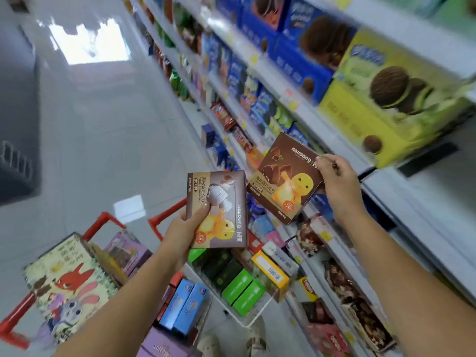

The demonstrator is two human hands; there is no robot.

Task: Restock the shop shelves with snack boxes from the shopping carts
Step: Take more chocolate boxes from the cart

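My left hand (184, 228) grips a grey-brown snack box (219, 199) with a yellow cartoon figure, thumb across its front, held above the carts. My right hand (337, 181) pinches the upper right corner of a dark brown snack box (282, 176) of the same brand, tilted, in front of the shop shelves (304, 117). The two boxes sit side by side, almost touching. Below them is a red-handled shopping cart (164, 217) with green, blue and yellow boxes inside.
A second red cart (18, 318) at lower left carries a large cartoon fox-and-rabbit box (67, 279). The shelves on the right hold blue and yellow-green cookie boxes (391, 99). The white tiled aisle floor (103, 124) stretches ahead. My shoes show at the bottom.
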